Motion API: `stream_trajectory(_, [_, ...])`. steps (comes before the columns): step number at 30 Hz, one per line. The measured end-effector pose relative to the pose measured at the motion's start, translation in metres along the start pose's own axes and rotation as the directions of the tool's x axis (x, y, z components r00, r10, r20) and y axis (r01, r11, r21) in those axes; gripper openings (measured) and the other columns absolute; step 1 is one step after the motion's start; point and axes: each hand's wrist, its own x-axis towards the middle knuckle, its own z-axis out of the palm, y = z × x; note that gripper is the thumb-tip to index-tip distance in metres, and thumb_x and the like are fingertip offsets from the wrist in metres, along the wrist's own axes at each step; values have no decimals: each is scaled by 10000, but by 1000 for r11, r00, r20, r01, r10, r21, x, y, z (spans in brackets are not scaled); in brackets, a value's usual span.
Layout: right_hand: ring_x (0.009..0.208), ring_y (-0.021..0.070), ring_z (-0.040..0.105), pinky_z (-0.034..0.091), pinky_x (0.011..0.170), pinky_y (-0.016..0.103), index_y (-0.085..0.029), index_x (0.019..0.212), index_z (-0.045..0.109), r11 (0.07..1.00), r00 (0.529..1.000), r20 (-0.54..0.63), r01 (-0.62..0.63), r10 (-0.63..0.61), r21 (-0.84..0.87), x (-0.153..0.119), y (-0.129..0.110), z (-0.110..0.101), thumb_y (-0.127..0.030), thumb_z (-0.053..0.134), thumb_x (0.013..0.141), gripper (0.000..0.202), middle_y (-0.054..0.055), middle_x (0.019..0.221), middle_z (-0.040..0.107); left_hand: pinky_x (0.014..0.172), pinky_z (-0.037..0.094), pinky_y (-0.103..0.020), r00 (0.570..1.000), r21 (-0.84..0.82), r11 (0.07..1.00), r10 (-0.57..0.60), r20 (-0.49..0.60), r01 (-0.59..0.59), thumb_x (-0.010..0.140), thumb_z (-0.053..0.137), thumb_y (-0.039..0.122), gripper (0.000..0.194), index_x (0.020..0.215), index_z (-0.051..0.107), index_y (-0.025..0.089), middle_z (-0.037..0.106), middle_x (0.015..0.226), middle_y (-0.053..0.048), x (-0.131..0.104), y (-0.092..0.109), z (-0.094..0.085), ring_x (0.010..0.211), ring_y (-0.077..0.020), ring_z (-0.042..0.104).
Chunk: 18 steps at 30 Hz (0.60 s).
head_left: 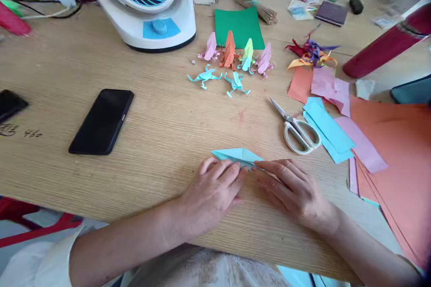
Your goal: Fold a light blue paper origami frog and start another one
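Observation:
A folded light blue paper [235,154] lies on the table near its front edge, pointed at its left end. The fingers of my left hand [215,186] press together on its lower edge from the left. My right hand [292,190] pinches the paper's right side, thumb and fingertips close to my left fingertips. Part of the paper is hidden under both hands. White-handled scissors [298,130] rest beyond my right hand. Farther back sit several small folded paper figures in pink, orange, yellow-green and blue [229,51].
A black phone [101,122] lies at the left, a white fan [151,13] stands behind. Blue strips [328,130] and orange sheets [400,161] cover the right side. A red bottle [384,45] is at the back right, near a green sheet [239,27].

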Motion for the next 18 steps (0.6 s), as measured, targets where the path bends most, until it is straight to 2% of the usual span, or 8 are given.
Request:
stream_trajectory(4, [997,237,579,511,829,406,-83,1252,566,1000,999,50,-22,22,5,2,-3,4,-62,562,894,359,163,1217,617,975,323,-430,1000,6,1000,21,-5,-21,901,599,396,370,1190,590,165,597,1286,-70,3,8,1,1168,-243,485])
stream_trajectory(10, [1016,202,608,526,888,364,-121,1220,591,987,994,28,-109,106,121,3,4,5,-72,518,916,316,132,1173,648,980,378,-389,996,15,996,86,-6,-86,933,549,324,485,1347,476,82,542,1369,-114,-1,4,1,1228,-249,468])
stream_trajectory(14, [1067,216,592,524,918,373,-123,1275,576,991,995,90,-55,45,118,-1,8,2,-82,514,916,367,145,1252,612,1008,413,-378,995,12,995,103,-6,-103,930,546,319,479,1333,495,66,562,1341,-117,-1,1,2,1207,-256,501])
stream_trajectory(18, [1049,234,582,529,906,382,-81,1310,554,999,990,140,-12,5,51,-3,6,1,-81,531,905,406,170,1293,585,1038,433,-381,983,63,983,178,-44,-175,940,521,266,444,1315,505,30,587,1300,-136,-3,-6,1,1207,-261,519])
